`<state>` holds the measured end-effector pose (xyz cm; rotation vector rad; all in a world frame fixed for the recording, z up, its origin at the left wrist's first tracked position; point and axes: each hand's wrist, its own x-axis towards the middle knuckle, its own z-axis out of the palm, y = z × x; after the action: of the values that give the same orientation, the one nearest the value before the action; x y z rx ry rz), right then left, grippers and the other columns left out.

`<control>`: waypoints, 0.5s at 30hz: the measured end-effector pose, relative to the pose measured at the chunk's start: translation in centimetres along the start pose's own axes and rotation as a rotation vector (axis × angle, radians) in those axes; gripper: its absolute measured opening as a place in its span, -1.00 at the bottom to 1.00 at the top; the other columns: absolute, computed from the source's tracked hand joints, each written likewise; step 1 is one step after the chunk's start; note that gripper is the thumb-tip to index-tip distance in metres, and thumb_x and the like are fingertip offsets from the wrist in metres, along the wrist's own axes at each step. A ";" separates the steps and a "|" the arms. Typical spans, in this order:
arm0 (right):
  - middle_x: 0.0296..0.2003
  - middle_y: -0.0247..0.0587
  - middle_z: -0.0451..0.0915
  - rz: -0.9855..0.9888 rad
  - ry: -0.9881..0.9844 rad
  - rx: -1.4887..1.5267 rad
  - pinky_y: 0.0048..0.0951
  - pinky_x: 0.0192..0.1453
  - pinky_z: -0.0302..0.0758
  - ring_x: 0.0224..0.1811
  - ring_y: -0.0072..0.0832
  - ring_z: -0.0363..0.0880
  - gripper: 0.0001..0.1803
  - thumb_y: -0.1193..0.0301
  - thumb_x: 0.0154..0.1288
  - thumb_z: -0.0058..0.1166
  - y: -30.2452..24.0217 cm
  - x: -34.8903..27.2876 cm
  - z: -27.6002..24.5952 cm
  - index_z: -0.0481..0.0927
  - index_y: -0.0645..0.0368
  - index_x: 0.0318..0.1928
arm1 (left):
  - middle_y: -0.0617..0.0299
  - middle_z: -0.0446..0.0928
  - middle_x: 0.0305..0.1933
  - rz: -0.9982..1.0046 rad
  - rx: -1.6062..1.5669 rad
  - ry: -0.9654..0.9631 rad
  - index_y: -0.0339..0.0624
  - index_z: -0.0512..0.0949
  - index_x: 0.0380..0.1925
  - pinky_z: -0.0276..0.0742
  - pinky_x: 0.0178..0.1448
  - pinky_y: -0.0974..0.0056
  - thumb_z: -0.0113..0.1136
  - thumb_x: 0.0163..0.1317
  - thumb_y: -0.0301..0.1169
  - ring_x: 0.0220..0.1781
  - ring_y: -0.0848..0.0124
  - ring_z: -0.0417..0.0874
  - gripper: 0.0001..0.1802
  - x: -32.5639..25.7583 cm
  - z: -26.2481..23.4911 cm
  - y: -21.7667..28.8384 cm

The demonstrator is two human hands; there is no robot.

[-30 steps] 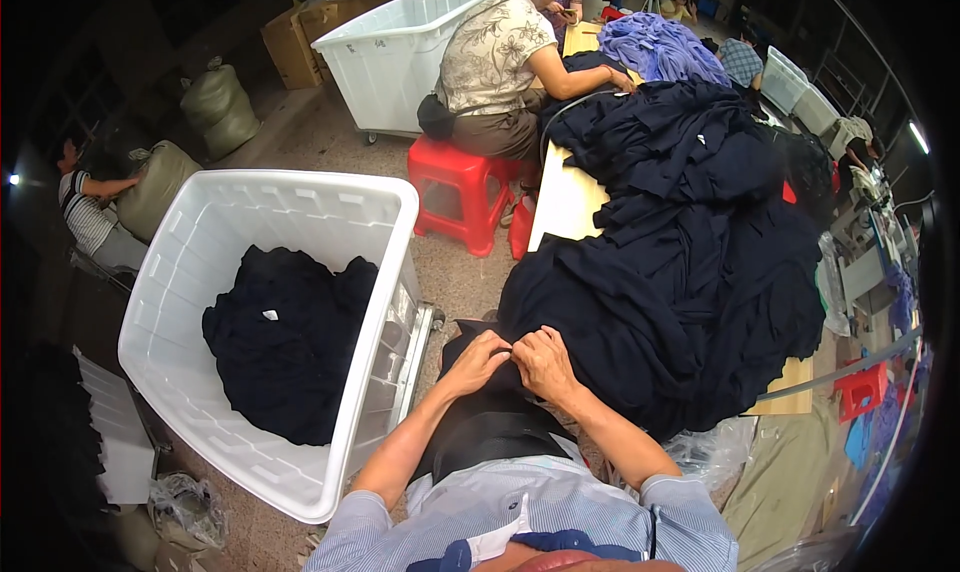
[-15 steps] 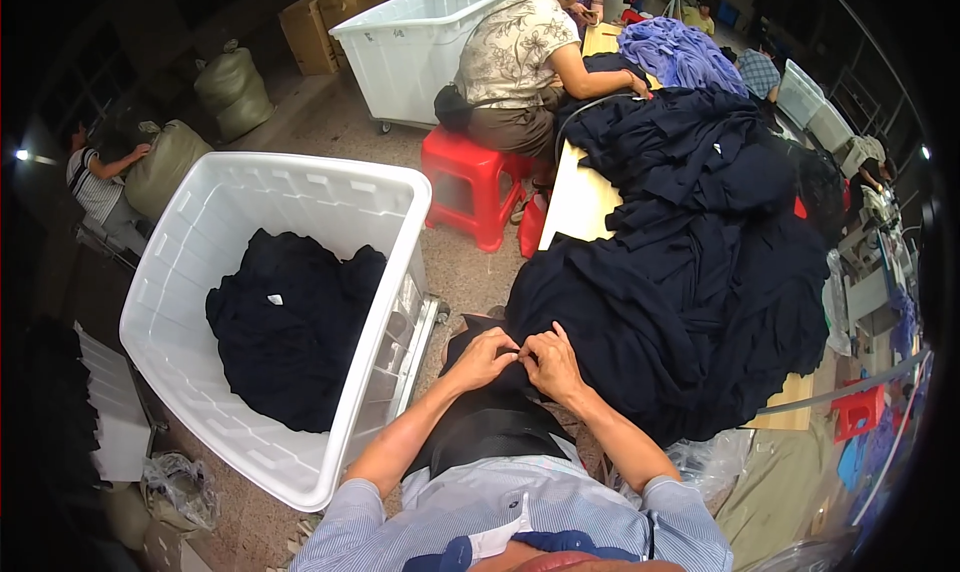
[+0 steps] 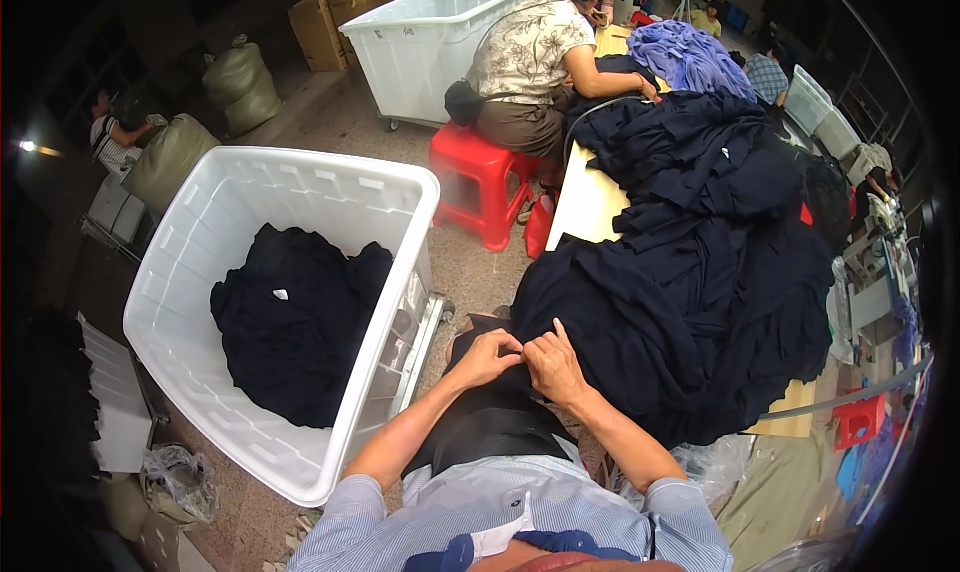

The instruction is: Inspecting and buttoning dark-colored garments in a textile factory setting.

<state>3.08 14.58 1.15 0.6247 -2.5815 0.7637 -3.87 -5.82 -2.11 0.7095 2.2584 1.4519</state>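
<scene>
My left hand (image 3: 490, 359) and my right hand (image 3: 553, 364) meet above my lap, fingers pinched on the edge of a dark navy garment (image 3: 517, 377). The right index finger sticks up, while the thumb and other fingers stay closed. What lies right between the fingertips is too small to make out. Beyond my hands, a large heap of navy garments (image 3: 670, 312) covers the near part of the wooden table (image 3: 590, 207). To my left stands a white wheeled bin (image 3: 400, 272), with more navy garments (image 3: 300, 322) lying in it.
A co-worker (image 3: 530, 57) sits on a red stool (image 3: 480, 187), reaching to the heap's far side. Behind is another white bin (image 3: 420, 47). Lilac garments (image 3: 690, 60) lie farther along the table. Stuffed sacks (image 3: 180, 162) and another person (image 3: 112, 137) are at the far left.
The view has shifted slightly. My hands keep their pinch on the navy garment, with the right fingers curled a little more. The person at the far left has bent toward the sack.
</scene>
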 end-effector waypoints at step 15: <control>-0.37 -0.13 0.64 0.092 0.181 0.130 0.32 0.54 0.50 -0.22 -0.02 0.69 -0.79 0.76 0.18 0.29 -0.6 -1.2 1.1 0.62 0.20 -0.29 | -0.05 0.68 -0.23 0.215 0.105 0.319 -0.32 0.76 -0.22 0.63 0.01 0.00 0.46 0.26 -0.52 -0.12 -0.06 0.73 -0.87 -1.6 3.0 0.1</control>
<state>4.16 13.84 -0.04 0.4534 -2.4229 0.9774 -0.86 -4.53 -3.15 0.8240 2.5810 1.6567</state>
